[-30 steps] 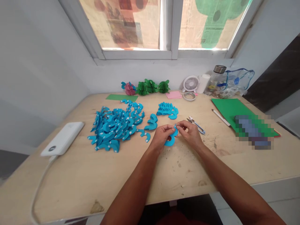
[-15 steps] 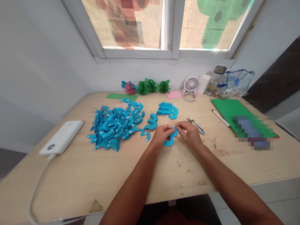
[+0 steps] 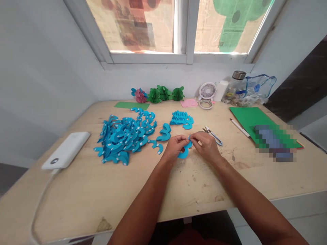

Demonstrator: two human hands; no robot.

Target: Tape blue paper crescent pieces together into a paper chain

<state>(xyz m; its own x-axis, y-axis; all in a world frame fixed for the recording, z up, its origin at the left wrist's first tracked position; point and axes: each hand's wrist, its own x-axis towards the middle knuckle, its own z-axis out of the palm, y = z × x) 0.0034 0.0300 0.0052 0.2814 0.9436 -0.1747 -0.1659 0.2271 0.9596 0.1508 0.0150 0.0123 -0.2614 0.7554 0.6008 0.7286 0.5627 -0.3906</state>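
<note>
Pinching a blue paper crescent [image 3: 184,152] between both grips, your left hand [image 3: 173,147] and right hand [image 3: 207,145] hold it just above the counter [image 3: 163,190], right of the blue pile [image 3: 125,137].

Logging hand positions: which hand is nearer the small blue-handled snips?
Right. The right hand lies just beside the snips; the left hand is farther off, beyond the blue paper piece both hold.
</note>
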